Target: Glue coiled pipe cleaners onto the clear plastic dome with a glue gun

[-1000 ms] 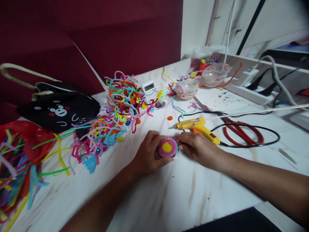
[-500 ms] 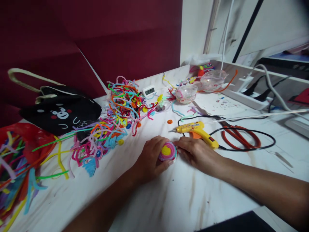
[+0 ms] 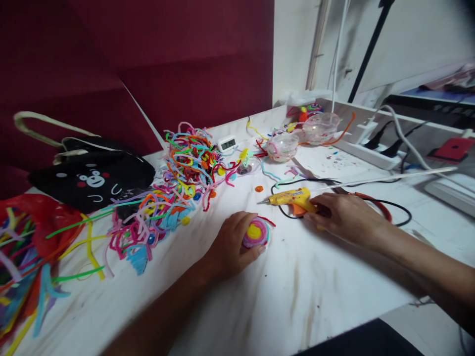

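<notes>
My left hand [image 3: 232,243] is curled around a round coil of pipe cleaners [image 3: 257,233], yellow at its centre with pink and purple rings. A loose red end sticks out at its upper right. To the right, my right hand [image 3: 337,217] has its fingers closed around the handle of a yellow hot glue gun [image 3: 293,198] with an orange trigger. The gun lies on its side on the white table, its metal nozzle pointing left and a long glue stick [image 3: 386,177] running out behind it.
A tangled heap of pipe cleaners [image 3: 191,160] lies at left, near a black bag [image 3: 92,180] and a red plastic bag [image 3: 44,217]. Behind are a small digital timer [image 3: 227,144], clear plastic bowls [image 3: 282,148] and a power strip [image 3: 382,155]. Red-handled pliers [image 3: 378,205] are partly hidden behind my right hand.
My right hand has left the edge of the coil and moved right onto the glue gun's handle. The coil's red end now shows. My left hand stays around the coil.
</notes>
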Motion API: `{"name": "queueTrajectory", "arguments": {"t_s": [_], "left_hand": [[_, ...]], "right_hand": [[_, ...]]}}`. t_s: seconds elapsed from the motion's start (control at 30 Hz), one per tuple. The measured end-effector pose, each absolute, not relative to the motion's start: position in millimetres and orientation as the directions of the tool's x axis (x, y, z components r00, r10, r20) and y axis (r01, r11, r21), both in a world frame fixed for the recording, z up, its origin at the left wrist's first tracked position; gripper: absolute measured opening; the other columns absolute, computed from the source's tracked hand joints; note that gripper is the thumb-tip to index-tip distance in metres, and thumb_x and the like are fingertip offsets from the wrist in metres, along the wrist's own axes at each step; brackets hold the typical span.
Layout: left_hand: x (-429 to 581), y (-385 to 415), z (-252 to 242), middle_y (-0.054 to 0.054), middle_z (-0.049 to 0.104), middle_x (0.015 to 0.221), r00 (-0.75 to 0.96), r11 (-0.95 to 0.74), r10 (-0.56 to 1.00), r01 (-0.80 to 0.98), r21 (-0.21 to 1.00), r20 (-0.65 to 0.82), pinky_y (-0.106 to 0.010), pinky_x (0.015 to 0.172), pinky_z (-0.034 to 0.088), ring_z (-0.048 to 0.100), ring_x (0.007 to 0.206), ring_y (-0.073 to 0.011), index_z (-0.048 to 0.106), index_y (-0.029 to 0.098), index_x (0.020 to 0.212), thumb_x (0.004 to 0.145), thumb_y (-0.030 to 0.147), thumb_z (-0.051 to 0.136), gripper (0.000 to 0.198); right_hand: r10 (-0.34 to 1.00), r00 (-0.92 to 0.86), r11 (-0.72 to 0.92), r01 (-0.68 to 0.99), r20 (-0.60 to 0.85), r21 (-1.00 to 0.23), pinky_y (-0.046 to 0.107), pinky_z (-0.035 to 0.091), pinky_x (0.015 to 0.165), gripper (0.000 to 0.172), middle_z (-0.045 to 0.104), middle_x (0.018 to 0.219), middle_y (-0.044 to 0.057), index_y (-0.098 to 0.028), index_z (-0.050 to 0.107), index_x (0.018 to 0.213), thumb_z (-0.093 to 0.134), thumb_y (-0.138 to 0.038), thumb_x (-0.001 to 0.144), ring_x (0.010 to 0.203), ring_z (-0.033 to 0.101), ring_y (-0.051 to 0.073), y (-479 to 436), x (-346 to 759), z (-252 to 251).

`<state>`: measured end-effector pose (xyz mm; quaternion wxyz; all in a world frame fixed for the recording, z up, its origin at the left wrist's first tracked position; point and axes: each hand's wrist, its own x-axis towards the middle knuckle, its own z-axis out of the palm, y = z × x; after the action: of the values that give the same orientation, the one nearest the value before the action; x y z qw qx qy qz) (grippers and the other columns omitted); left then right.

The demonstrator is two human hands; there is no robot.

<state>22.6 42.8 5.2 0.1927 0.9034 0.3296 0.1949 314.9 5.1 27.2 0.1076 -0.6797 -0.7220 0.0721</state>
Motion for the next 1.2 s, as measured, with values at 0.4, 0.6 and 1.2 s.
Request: {"name": "queueTrajectory", "arguments": {"t_s": [0.4, 0.6, 1.2], "left_hand": [[26, 45, 6, -0.014, 0.056, 0.127, 0.689, -0.667, 0.69, 0.485, 0.566, 0.223, -0.045, 0.103, 0.044, 0.053, 0.119, -0.0296, 0.05, 0.019, 0.129, 0.077, 0.037, 0.066, 0.056], [25, 45, 4, -0.016, 0.057, 0.13, 0.681, -0.673, 0.684, 0.453, 0.585, 0.26, -0.046, 0.105, 0.044, 0.054, 0.121, -0.0309, 0.053, 0.017, 0.128, 0.077, 0.035, 0.067, 0.056], [16, 44, -6, -0.006, 0.062, 0.133, 0.579, -0.504, 0.796, 0.469, 0.725, 0.179, -0.037, 0.097, 0.054, 0.062, 0.117, -0.0295, 0.043, 0.026, 0.142, 0.067, 0.044, 0.08, 0.085]], "right_hand": [[0.996, 0.011, -0.076, 0.662, -0.093, -0.745, 0.026, 0.04, 0.05, 0.027, 0.064, 0.069, 0.003, -0.018, 0.063, 0.08, 0.062, -0.044, 0.078, 0.058, 0.058, 0.016, 21, 322, 22], [0.98, 0.166, -0.15, 0.266, -0.108, -0.952, 0.023, 0.038, 0.043, 0.035, 0.06, 0.064, -0.001, -0.019, 0.061, 0.079, 0.08, -0.042, 0.06, 0.05, 0.052, 0.012, 16, 309, 45], [0.983, 0.17, 0.045, 0.172, 0.075, -0.984, 0.019, 0.033, 0.043, 0.037, 0.049, 0.066, -0.007, -0.022, 0.053, 0.076, 0.084, -0.039, 0.064, 0.056, 0.044, 0.009, 9, 306, 37]]}}
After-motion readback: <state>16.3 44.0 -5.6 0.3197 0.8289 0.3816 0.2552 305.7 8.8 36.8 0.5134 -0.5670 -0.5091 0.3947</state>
